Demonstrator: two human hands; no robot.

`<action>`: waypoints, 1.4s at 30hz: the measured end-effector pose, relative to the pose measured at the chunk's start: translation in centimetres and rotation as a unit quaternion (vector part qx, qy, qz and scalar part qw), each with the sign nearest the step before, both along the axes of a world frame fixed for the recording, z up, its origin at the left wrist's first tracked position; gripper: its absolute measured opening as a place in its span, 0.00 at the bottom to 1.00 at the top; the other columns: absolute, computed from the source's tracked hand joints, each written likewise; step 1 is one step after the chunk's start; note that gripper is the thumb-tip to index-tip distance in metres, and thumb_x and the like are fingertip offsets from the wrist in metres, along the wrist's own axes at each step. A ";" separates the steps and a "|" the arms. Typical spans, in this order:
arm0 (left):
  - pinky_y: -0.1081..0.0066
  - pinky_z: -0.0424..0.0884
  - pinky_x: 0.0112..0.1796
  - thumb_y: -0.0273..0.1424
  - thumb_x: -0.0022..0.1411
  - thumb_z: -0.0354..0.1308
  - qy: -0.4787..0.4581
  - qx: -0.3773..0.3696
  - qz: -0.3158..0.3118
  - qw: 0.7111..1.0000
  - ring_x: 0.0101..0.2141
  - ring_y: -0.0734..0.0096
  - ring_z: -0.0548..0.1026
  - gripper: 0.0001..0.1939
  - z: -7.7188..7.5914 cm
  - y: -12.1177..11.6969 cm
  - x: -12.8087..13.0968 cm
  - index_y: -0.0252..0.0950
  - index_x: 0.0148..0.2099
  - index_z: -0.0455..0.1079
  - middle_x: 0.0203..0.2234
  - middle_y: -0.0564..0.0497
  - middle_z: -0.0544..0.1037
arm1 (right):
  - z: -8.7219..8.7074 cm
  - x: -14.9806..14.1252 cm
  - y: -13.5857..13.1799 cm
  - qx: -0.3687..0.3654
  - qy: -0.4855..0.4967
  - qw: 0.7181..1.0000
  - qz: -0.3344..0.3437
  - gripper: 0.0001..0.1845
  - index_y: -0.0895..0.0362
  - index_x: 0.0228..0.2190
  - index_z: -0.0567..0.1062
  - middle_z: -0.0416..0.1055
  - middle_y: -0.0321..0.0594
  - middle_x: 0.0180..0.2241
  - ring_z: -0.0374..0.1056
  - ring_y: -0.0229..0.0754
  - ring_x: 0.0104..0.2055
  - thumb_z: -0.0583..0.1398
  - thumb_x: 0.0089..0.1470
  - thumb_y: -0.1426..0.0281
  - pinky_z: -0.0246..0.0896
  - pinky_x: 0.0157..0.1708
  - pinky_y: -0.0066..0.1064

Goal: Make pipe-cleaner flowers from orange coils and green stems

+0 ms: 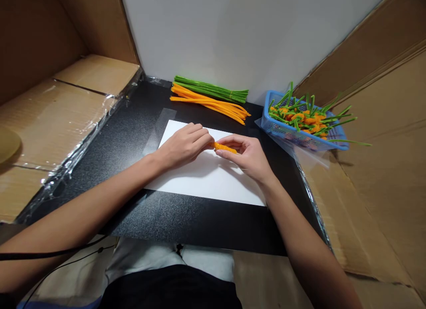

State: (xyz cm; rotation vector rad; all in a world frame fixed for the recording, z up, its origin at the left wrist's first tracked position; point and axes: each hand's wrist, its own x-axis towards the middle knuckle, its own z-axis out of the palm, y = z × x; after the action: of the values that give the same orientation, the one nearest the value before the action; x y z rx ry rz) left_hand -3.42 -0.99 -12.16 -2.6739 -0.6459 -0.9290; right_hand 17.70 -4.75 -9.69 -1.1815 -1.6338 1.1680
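Both hands meet over a white sheet of paper (206, 178) on a black table top (133, 136). Between them lies a short orange pipe cleaner piece (224, 147), held level just above the paper. My left hand (184, 145) has its fingers curled and pinches the piece's left end. My right hand (246, 154) pinches the right end between thumb and fingers. Behind the paper lie a bundle of long orange pipe cleaners (209, 103) and a bundle of green ones (211, 88).
A blue plastic basket (301, 138) at the table's right back corner holds several finished orange-and-green pieces, with clear plastic film beneath it. Cardboard walls (379, 136) enclose the table on both sides. A white wall stands behind. A black cable (53, 255) runs under my left forearm.
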 end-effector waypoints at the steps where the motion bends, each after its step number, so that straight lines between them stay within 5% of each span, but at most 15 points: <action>1: 0.68 0.62 0.32 0.30 0.74 0.46 -0.010 0.002 -0.002 1.000 0.30 0.68 0.67 0.11 0.0 0.0 0.0 0.34 0.39 0.67 0.29 0.49 0.74 | 0.0 0.0 0.0 0.002 0.004 1.000 0.000 0.14 0.56 0.33 0.81 0.80 0.41 0.36 0.76 0.45 0.39 0.72 0.44 0.63 0.70 0.44 0.37; 23: 0.68 0.61 0.32 0.26 0.72 0.47 -0.044 0.022 -0.020 0.999 0.29 0.68 0.65 0.10 -0.5 -0.2 0.4 0.36 0.35 0.64 0.27 0.50 0.72 | 0.0 -0.3 -0.2 0.046 0.001 0.999 -0.016 0.11 0.57 0.30 0.83 0.81 0.41 0.30 0.76 0.42 0.32 0.71 0.47 0.63 0.72 0.38 0.34; 33: 0.67 0.61 0.32 0.24 0.71 0.47 -0.031 0.046 -0.042 0.998 0.29 0.68 0.66 0.10 -0.3 -0.6 0.2 0.36 0.36 0.65 0.28 0.50 0.74 | -0.5 -0.2 -0.1 -0.031 0.055 0.998 -0.009 0.12 0.56 0.29 0.84 0.80 0.41 0.27 0.76 0.42 0.29 0.73 0.43 0.61 0.71 0.33 0.34; 42: 0.69 0.66 0.33 0.30 0.72 0.49 -0.027 -0.122 0.029 0.992 0.32 0.67 0.72 0.09 -1.3 1.1 -0.6 0.34 0.40 0.69 0.32 0.47 0.76 | -0.5 2.6 1.6 -0.066 -0.009 0.998 -0.006 0.23 0.57 0.38 0.83 0.81 0.45 0.38 0.77 0.46 0.39 0.73 0.40 0.59 0.72 0.42 0.38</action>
State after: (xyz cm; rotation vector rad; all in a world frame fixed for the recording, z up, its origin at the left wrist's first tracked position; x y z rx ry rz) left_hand -4.02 0.07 -13.42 -2.8310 -0.8966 -0.9655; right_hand 20.31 -3.11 -10.24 -1.2868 -1.5817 1.2783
